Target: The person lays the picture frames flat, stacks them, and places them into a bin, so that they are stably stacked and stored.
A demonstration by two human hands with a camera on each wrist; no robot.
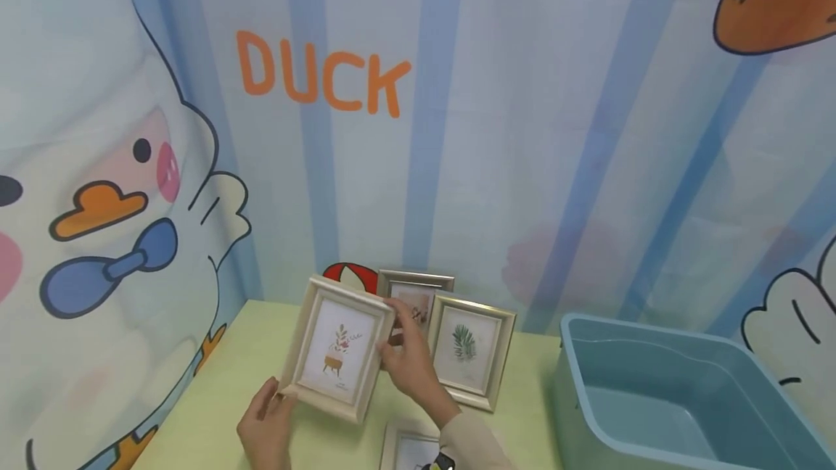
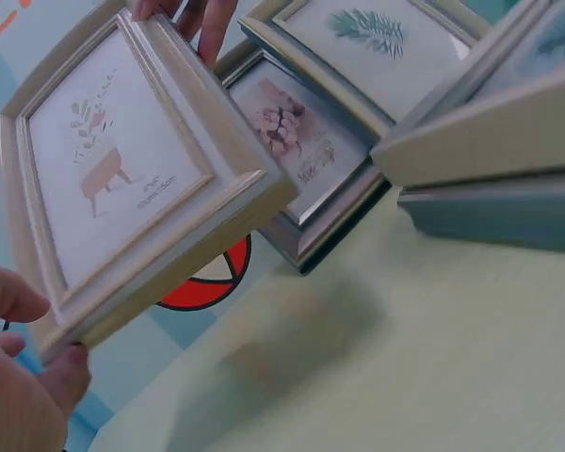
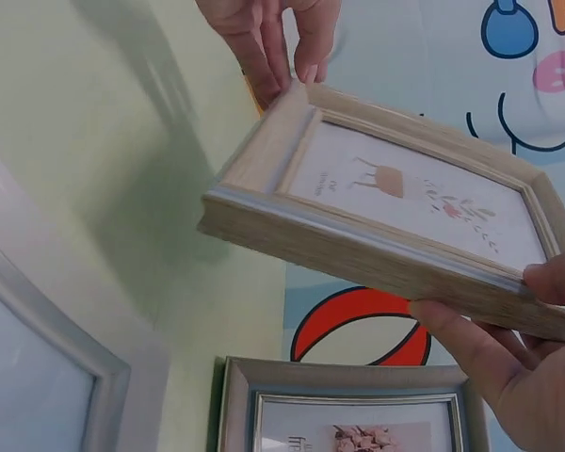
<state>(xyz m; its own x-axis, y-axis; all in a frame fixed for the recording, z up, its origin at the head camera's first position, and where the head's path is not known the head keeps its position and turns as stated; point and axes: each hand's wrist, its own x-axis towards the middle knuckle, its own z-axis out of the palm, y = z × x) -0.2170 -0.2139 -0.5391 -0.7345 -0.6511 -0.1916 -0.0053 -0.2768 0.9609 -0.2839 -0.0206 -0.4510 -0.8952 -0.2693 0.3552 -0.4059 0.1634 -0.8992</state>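
Observation:
A pale wood picture frame (image 1: 339, 348) with a potted plant print is held tilted above the table. My left hand (image 1: 266, 423) pinches its lower left corner, and my right hand (image 1: 411, 357) grips its upper right edge. In the left wrist view the left thumb and fingers (image 2: 66, 377) close on the frame's corner. The right wrist view has the right hand (image 3: 508, 377) with its thumb on the front and fingers beneath. Behind the right hand stand a frame with a green leaf print (image 1: 465, 347) and, partly hidden, a frame with a pink flower print (image 1: 418, 278).
Another frame (image 1: 411, 448) lies at the table's near edge, partly covered by the right sleeve. A blue plastic bin (image 1: 591, 412) stands on the right side of the light green table (image 1: 215, 397). A printed cartoon curtain (image 1: 496, 129) hangs behind.

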